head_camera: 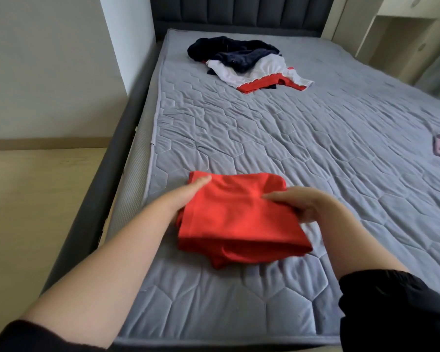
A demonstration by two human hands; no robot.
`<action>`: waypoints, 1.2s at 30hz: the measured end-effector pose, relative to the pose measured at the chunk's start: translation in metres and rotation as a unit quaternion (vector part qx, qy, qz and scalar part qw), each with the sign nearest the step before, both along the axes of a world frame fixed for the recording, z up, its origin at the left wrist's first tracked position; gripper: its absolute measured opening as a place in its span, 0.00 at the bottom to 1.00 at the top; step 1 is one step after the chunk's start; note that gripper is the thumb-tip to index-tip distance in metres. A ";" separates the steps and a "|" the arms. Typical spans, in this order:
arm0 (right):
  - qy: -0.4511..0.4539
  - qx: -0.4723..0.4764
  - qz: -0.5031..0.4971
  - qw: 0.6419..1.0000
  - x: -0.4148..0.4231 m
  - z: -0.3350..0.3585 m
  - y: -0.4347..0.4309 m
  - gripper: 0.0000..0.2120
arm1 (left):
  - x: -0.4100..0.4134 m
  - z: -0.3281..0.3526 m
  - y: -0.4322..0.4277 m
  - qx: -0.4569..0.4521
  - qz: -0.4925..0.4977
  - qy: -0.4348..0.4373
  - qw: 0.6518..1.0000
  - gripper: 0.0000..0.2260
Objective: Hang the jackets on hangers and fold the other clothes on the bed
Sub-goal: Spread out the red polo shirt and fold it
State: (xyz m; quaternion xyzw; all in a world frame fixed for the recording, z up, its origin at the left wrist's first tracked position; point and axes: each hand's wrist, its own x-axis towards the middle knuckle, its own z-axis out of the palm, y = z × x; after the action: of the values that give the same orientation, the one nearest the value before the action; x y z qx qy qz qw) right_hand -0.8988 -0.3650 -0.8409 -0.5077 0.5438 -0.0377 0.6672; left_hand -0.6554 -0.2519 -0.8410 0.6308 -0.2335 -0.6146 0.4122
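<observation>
Red garment (pixel 239 219): folded small.
Left hand (pixel 188 194), right hand (pixel 300 201): each grips 1 side.
Far pile (pixel 244 59): unfolded, left to do.

1. The head camera is looking forward and down from the foot end of the bed (pixel 315 153), facing the headboard (pixel 239 11)
2. It is hovering close over the left hand (pixel 186 196) and right hand (pixel 302 204), wide-angle
</observation>
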 end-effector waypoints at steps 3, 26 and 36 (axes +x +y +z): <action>-0.003 0.036 0.054 0.998 -0.012 -0.006 0.008 0.19 | 0.001 -0.013 0.002 0.002 0.002 -0.002 1.000 0.18; -0.125 -0.228 -0.157 0.953 0.002 -0.023 -0.023 0.10 | 0.013 -0.010 0.009 0.007 -0.062 -0.040 0.997 0.13; 0.110 -0.490 -0.234 0.832 0.001 -0.031 -0.027 0.08 | 0.014 -0.018 0.002 -0.006 -0.014 0.006 1.000 0.16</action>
State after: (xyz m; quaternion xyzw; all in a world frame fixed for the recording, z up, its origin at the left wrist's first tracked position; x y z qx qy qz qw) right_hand -0.8978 -0.3919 -0.8720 -0.6261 0.6266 -0.3983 0.2380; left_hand -0.6416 -0.2502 -0.8593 0.6216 -0.2436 -0.6222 0.4088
